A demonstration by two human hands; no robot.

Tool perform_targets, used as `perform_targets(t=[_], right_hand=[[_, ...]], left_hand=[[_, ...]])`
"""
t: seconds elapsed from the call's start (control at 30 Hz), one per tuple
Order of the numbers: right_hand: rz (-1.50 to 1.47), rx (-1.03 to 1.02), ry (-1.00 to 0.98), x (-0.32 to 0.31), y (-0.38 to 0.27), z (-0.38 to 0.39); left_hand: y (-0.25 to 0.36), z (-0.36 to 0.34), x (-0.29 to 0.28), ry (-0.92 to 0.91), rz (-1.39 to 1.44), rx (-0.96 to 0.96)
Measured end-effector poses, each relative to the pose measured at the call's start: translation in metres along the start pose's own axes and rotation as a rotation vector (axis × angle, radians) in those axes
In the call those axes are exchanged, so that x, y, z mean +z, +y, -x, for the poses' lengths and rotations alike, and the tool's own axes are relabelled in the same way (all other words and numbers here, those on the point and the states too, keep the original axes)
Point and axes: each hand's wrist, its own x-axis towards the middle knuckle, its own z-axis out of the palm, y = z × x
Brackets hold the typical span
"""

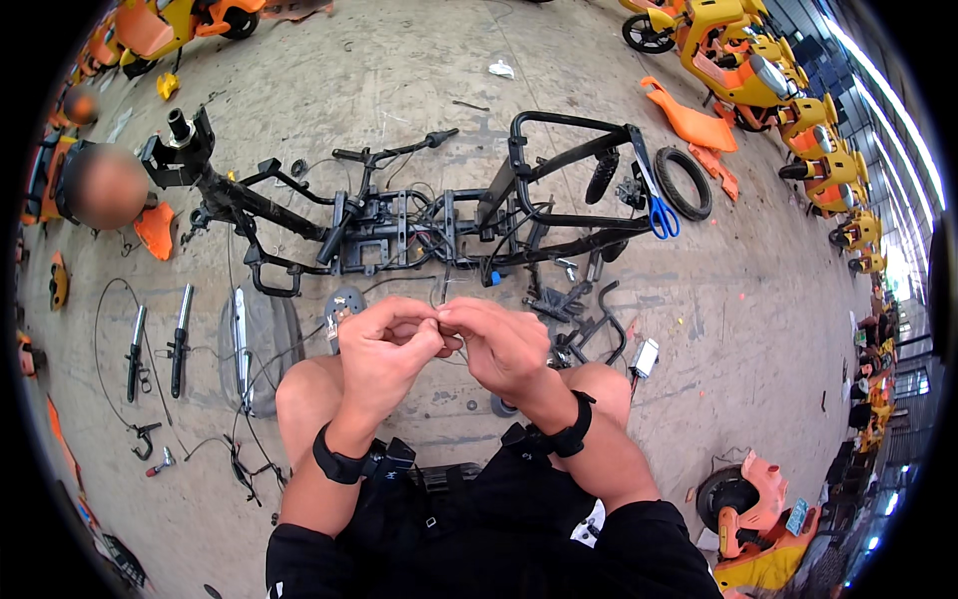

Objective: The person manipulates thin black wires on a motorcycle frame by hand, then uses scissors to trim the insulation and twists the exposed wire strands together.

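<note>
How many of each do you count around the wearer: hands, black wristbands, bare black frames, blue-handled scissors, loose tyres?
Hands: 2
Black wristbands: 2
Black frame: 1
Blue-handled scissors: 1
Loose tyre: 1
Total: 7

Yellow scooters point(714, 48), black tyre point(703, 186), orange panel point(689, 117)

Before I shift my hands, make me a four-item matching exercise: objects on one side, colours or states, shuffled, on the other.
Things:
1. right hand
2. metal frame
3. scissors
4. small box

Colours or states:
A. whitish
B. blue-handled
C. held close to the left hand
D. black

Pairs: 1-C, 2-D, 3-B, 4-A
</note>
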Motion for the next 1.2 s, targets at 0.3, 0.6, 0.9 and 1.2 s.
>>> perform_targets(t=[0.3,0.6,0.9,1.2], right_hand=[[-0.073,0.08,0.022,-0.0036,0.0021,0.0027],[-0.111,0.069,-0.02,-0.0084,0.0045,-0.0002],[-0.054,0.001,-0.043,-0.007,0.0064,-0.0018],[-0.029,-0.01,-0.042,-0.0048,0.0025,-0.0017]], left_hand=[[0.0057,-0.0055,-0.0077,-0.002,0.091,-0.009],[0.0029,-0.0047,-0.0043,-0.083,-0.137,0.124],[0.0047,-0.0035,-0.0064,-0.071,-0.103,0.068],[0.0063,-0.0026,-0.0049,-0.035,-0.11,0.039]])
